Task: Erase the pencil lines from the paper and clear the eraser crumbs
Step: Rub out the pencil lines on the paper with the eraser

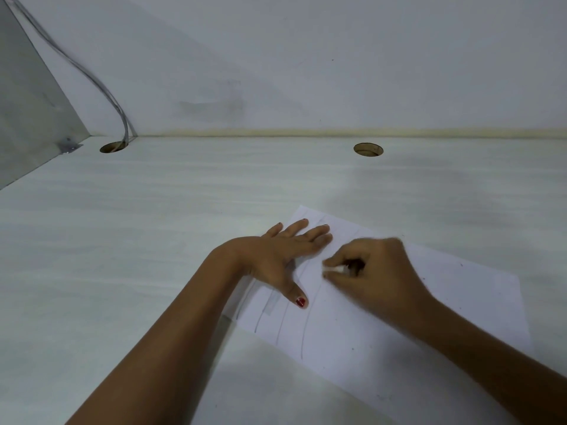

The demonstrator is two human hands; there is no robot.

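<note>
A white sheet of paper (352, 329) lies on the desk at the lower right, turned at an angle. Several faint pencil lines (303, 332) run down its left part. My left hand (282, 256) lies flat on the sheet's left edge, fingers straight and spread, pressing it down. My right hand (374, 271) pinches a small white eraser (334, 269) between thumb and fingers, its tip on the paper just right of my left hand. Small dark specks, which may be eraser crumbs (352, 349), dot the sheet.
The pale desk (153, 240) stretches left and back to a white wall. Two round cable holes (113, 146) (368, 149) sit near the back edge, with grey cables (92, 78) dropping into the left one. A grey side panel (27, 111) stands at the far left.
</note>
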